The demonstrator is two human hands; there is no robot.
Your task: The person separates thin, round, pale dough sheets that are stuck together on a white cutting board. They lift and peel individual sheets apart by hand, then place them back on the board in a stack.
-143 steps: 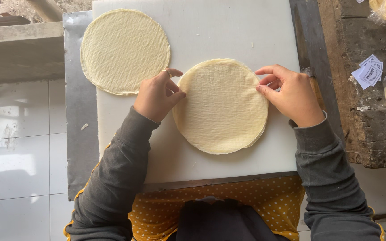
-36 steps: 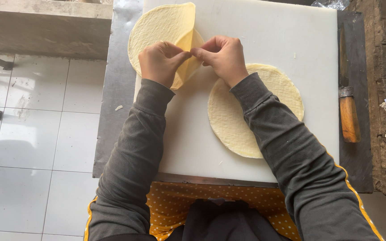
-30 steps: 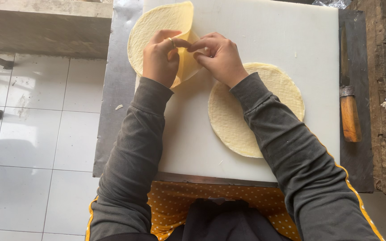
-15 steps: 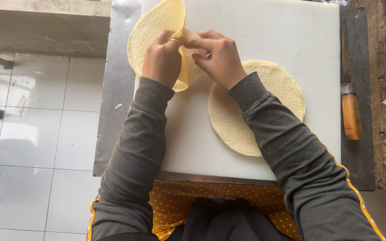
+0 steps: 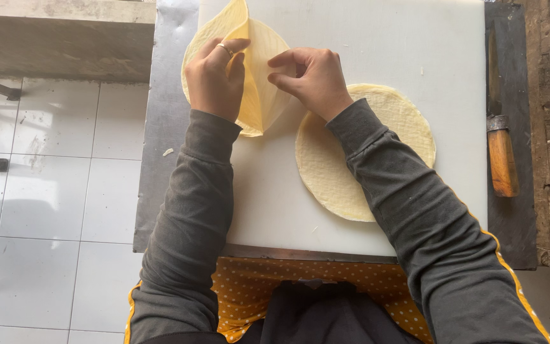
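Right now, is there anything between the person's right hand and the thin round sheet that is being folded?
Nothing visible. The right hand hovers just beside the lifted flap of the folded round sheet, which the left hand holds; only bare white cutting board is around them.

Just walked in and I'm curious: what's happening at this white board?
A person in grey sleeves is working on a thin round pale-yellow wrapper at the far left of the white cutting board. The left hand lifts and folds one side while the right hand hovers beside it. A second flat wrapper lies nearby; a wooden-handled knife rests to the right.
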